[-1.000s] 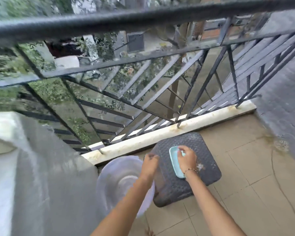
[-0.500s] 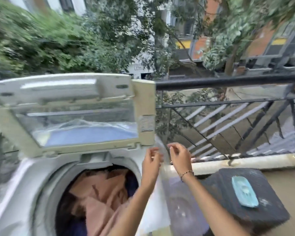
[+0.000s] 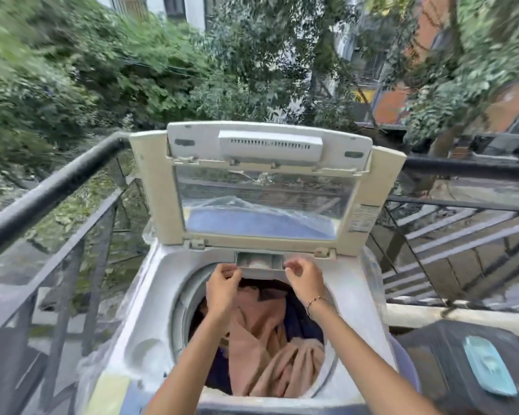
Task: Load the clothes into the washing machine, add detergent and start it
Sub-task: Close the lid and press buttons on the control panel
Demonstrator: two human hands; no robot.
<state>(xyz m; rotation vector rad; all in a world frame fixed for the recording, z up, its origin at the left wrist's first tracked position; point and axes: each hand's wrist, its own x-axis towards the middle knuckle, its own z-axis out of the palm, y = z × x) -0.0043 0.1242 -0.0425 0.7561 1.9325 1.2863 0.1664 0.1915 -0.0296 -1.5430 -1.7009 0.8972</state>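
At the washer (image 3: 150, 295)'s far rim, pinching the drawer (image 3: 259, 261) by its corners: left hand (image 3: 224, 284) at the left, right hand (image 3: 305, 281) at the right, fingers curled. Under both wrists, clothes (image 3: 261, 333) heaped inside. Above, lid (image 3: 270, 145) upright.

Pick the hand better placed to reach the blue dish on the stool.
Right. The blue dish lies on the stool on the person's right; the right hand is nearer, the left hand would likely cross it.
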